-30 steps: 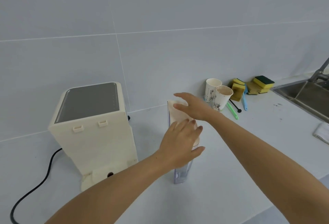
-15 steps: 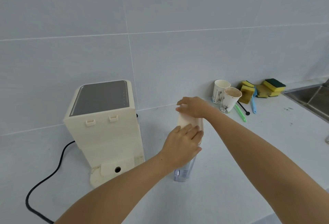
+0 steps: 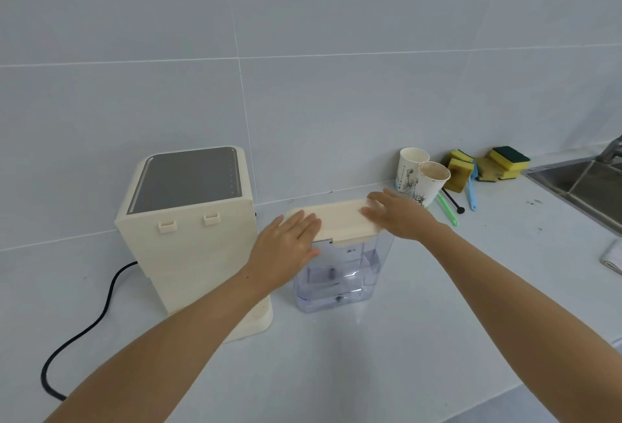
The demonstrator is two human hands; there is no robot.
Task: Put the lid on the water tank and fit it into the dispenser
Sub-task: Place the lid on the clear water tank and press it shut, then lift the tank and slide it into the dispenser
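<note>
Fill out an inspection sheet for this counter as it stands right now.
Surface: pale counter, a few dark specks near the sink.
Job's things: lid sits on the clear water tank; tank stands beside the dispenser, not fitted.
Clutter: two paper cups, sponges, green and blue utensils.
Grippers: left hand and right hand lie flat on the lid.
Cables: black cord left of dispenser.
Surroundings: grey tiled wall.
</note>
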